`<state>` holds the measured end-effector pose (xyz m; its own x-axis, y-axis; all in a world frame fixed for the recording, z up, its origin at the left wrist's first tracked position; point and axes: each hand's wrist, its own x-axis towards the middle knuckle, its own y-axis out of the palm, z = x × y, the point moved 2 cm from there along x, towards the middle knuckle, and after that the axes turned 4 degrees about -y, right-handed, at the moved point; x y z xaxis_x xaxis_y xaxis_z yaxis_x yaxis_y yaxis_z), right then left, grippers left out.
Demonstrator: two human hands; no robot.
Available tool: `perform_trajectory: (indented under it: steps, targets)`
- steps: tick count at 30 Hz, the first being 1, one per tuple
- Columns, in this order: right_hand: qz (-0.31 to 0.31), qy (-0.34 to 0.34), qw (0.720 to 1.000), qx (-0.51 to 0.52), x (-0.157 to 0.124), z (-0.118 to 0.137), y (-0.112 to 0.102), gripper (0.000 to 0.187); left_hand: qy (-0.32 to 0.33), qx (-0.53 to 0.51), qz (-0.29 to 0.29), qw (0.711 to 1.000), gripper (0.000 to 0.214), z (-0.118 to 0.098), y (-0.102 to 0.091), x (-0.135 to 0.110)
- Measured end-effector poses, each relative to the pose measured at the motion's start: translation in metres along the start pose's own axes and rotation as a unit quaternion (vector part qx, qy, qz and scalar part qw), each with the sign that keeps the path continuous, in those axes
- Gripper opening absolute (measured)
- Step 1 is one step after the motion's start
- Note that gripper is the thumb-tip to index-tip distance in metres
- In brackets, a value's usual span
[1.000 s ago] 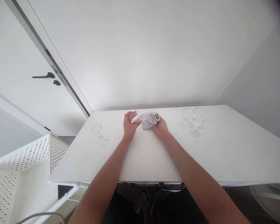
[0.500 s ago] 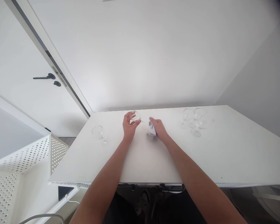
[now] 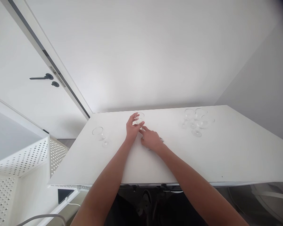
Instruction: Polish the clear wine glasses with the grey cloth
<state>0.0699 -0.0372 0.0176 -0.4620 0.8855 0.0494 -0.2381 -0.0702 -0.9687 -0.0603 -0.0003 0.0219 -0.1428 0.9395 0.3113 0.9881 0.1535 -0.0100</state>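
My left hand (image 3: 132,127) is wrapped around the bowl of a clear stemmed glass (image 3: 140,116), its fingers curled on the far side and its thumb in front. Close below the bowl, my right hand (image 3: 150,139) has its fingers closed at the glass's stem area, touching or nearly touching my left thumb. Small edges of a pale cloth (image 3: 162,140) peek out beside and under my right hand; the rest is covered. The glass's stem and foot are mostly hidden by my fingers.
A single stemmed glass (image 3: 99,134) stands on the left of the white table (image 3: 141,169). Towards the right, three similar glasses (image 3: 196,119) stand close together. A white wall (image 3: 141,62) rises behind the table's back edge, and a door (image 3: 25,81) with a dark handle is at left.
My right hand has moved left with the cloth, from beside the glass to its stem area. The glass in my left hand has shifted slightly right.
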Motion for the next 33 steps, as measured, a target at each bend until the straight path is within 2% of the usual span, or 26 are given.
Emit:
perform_trajectory:
  steps: [3,6,9,13,18,23,28,33]
  targets:
    - [0.005,0.014,1.000,-0.016,-0.001,0.004,-0.001,0.061,0.003,-0.008,0.022,1.000,0.063,-0.002,0.002,-0.001]
    - [0.017,0.036,0.999,-0.026,-0.003,0.005,-0.004,0.061,0.010,-0.026,0.020,0.999,0.067,-0.003,0.002,-0.003]
    - [0.033,0.064,0.997,-0.032,-0.010,-0.002,-0.007,0.062,0.012,-0.045,0.000,0.999,0.050,-0.002,0.001,-0.005]
    - [0.041,0.101,0.993,-0.042,-0.035,-0.027,-0.010,0.061,-0.021,-0.045,-0.003,0.999,0.039,0.006,0.002,-0.004]
    - [0.008,0.135,0.989,-0.057,-0.089,-0.070,-0.013,0.059,-0.047,-0.010,-0.005,0.999,0.025,0.013,0.002,-0.002]
    - [-0.002,0.198,0.977,-0.076,-0.132,-0.108,-0.022,0.061,-0.039,0.009,0.010,0.999,0.028,0.012,0.003,-0.002]
    - [-0.007,0.246,0.965,-0.096,-0.146,-0.132,-0.028,0.061,-0.052,0.027,0.020,0.998,0.032,0.013,0.003,-0.002]
    - [-0.009,0.267,0.959,-0.100,-0.147,-0.140,-0.028,0.061,-0.063,0.032,0.030,0.997,0.029,0.014,0.003,-0.002]
